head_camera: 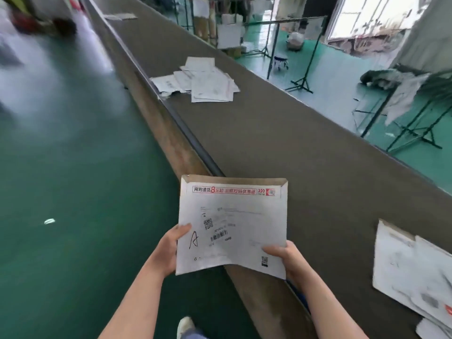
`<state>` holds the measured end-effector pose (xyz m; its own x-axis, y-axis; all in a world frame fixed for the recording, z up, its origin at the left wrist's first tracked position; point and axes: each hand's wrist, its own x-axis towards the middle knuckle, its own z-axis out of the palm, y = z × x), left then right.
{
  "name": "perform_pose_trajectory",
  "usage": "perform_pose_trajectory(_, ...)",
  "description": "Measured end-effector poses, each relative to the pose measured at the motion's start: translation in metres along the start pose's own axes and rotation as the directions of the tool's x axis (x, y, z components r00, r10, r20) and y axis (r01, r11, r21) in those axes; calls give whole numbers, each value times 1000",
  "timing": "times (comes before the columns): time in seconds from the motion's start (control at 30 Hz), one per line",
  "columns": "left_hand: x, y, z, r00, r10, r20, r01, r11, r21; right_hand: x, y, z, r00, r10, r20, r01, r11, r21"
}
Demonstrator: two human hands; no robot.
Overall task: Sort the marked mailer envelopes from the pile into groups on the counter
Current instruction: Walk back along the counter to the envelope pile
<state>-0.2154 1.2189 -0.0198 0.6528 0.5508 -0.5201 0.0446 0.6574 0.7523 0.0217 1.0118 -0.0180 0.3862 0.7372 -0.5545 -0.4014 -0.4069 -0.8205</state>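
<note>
While both hands hold it, white envelope (232, 226) sits low in middle of frame, above near edge of long grey counter (281, 133). Left hand (168, 248) pinches left edge, thumb on top beside hand-drawn letter A (194, 239). Right hand (286, 259) pinches bottom right corner, thumb on top. Messy pile of envelopes (203, 80) lies on counter, upper middle of frame. More envelopes (413, 270) lie on counter at lower right. Green floor (73, 192) on left. Shoe (185, 326) at bottom.
</note>
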Motion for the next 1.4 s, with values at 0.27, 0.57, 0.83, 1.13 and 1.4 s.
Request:
perform_pose_trajectory(0.27,-46,103,-192,913,173,-368,-212,975,-68,132,-73,201,998,-27,54,40,965,-261)
perform_pose_trajectory(0.57,-40,124,-297,675,126,-727,-333,931,-147,240,-115,353,984,-66,167,136,880,-456)
perform_pose_trajectory(0.83,95,216,-398,543,41,-839,-256,959,-119,404,-169,422,981,-135,137,185,862,-473)
perform_pose_trajectory(1.13,219,418,-488,434,72,-898,-355,930,-97,574,-298,541,985,-82,154,148,862,-485)
perform_pose_trajectory(1.4,283,508,-617,332,38,-943,-385,918,-99,703,-337,733,947,-118,299,293,699,-653)
